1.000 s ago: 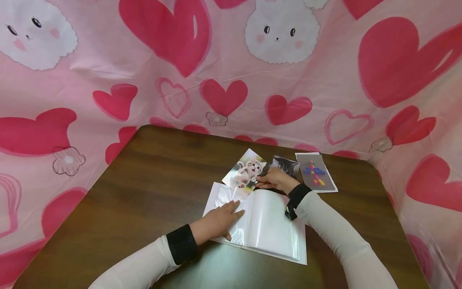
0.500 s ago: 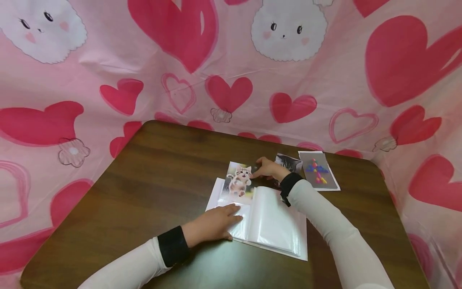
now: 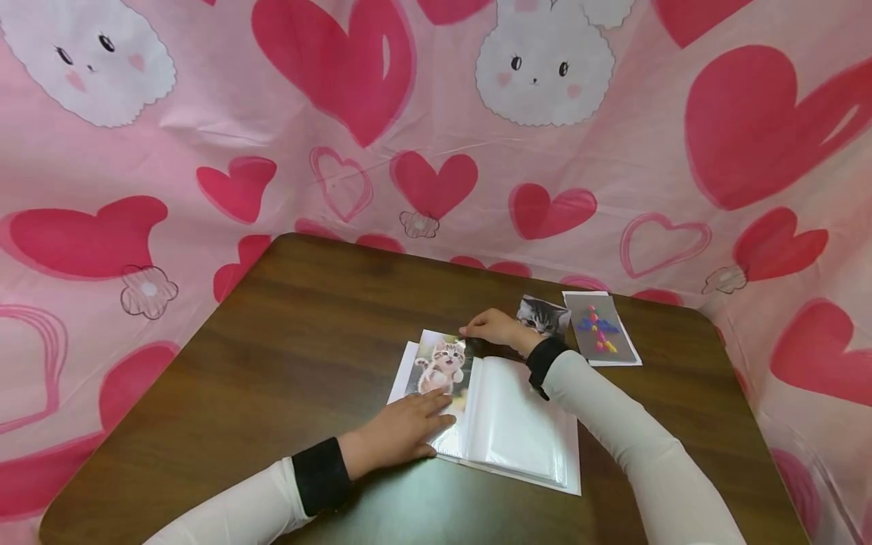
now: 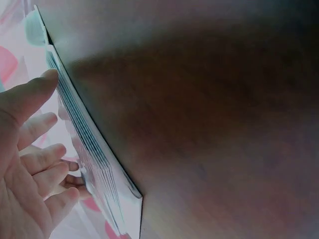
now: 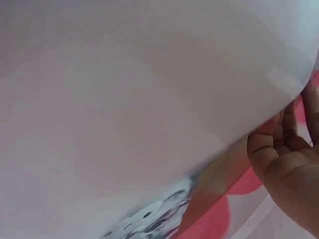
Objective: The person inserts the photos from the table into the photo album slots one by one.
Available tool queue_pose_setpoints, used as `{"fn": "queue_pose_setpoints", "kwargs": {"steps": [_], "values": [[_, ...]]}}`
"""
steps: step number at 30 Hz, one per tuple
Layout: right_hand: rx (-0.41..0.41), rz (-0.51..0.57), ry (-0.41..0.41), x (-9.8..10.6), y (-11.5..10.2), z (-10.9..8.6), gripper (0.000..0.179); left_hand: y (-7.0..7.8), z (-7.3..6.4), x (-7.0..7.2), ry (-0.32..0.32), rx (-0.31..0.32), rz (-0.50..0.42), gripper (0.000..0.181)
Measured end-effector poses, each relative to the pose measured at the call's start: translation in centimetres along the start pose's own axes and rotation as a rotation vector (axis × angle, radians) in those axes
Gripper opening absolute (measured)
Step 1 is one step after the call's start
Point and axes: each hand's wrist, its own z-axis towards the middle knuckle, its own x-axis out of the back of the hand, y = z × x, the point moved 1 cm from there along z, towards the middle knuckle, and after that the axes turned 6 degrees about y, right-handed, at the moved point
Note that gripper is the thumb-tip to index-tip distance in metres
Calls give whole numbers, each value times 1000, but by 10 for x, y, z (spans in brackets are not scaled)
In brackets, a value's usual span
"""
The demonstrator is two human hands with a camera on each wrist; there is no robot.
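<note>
An open photo album [image 3: 521, 424] with clear sleeves lies on the table. A kitten photo [image 3: 441, 365] lies over its left page, most of its length down along the sleeve, its top edge standing just above the page. My right hand [image 3: 497, 329] pinches the photo's upper right corner. My left hand [image 3: 398, 431] rests on the left page with fingers extended, over the photo's lower part. The left wrist view shows the album's stacked page edges [image 4: 84, 127] beside the fingers. In the right wrist view a raised white page [image 5: 149, 99] hides most of the photo.
Behind my right hand lies a grey cat photo [image 3: 543, 316], partly covered by the hand. To its right is a photo of a colourful bead-like figure [image 3: 599, 325] with a white border. The brown wooden table [image 3: 306, 325] meets a pink heart-patterned cloth at the back.
The kitten photo has turned upright and slid down toward me along the left page. My right hand moved left with it. My left hand stays on the page.
</note>
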Motion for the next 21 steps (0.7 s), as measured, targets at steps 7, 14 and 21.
{"fn": "queue_pose_setpoints", "kwargs": {"steps": [7, 14, 21], "values": [[53, 40, -111, -6, -16, -6, 28, -3, 3, 5, -65, 59, 0, 57], [94, -8, -139, -14, -13, -1, 18, -4, 5, 5, -130, 117, -24, 55], [366, -25, -120, -44, 52, 35, 27, -7, 6, 3, -94, 100, -45, 50]]}}
